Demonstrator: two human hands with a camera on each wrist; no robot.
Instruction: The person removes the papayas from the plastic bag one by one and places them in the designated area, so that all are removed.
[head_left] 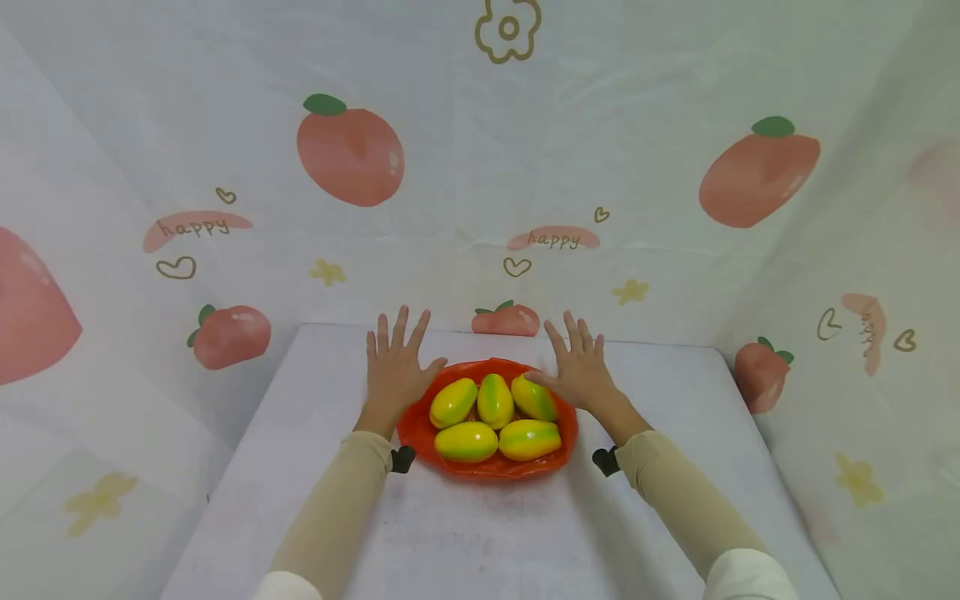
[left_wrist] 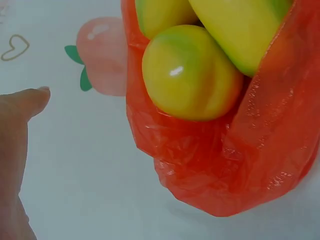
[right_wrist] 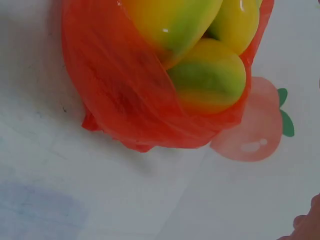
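White cloth backdrop (head_left: 465, 150) printed with red fruit, hearts and the word "happy" fills the upper half of the frame and both sides, enclosing a pale table (head_left: 472, 542) at lower centre. On the table, just below the middle of the frame, sits a red plastic bag (head_left: 498, 469) with its mouth spread wide like a bowl, holding yellow-green fruits (head_left: 495, 402). A person's left hand (head_left: 396, 375) is at the bag's left edge, palm down, fingers straight and spread; the right hand (head_left: 587, 375) mirrors it at the right, its thumb overlapping the upper right fruit from this angle. Neither has hold of anything.

As far as can be judged, the filling is done: every fruit in view lies inside the bag. The mouth is not closed, and nothing is gathered or lifted. Whether the hands are about to begin or have finished cannot be told.

Counted: one bag, two hands, five fruits, three in the far row and two in the near; any underneath would be hidden.
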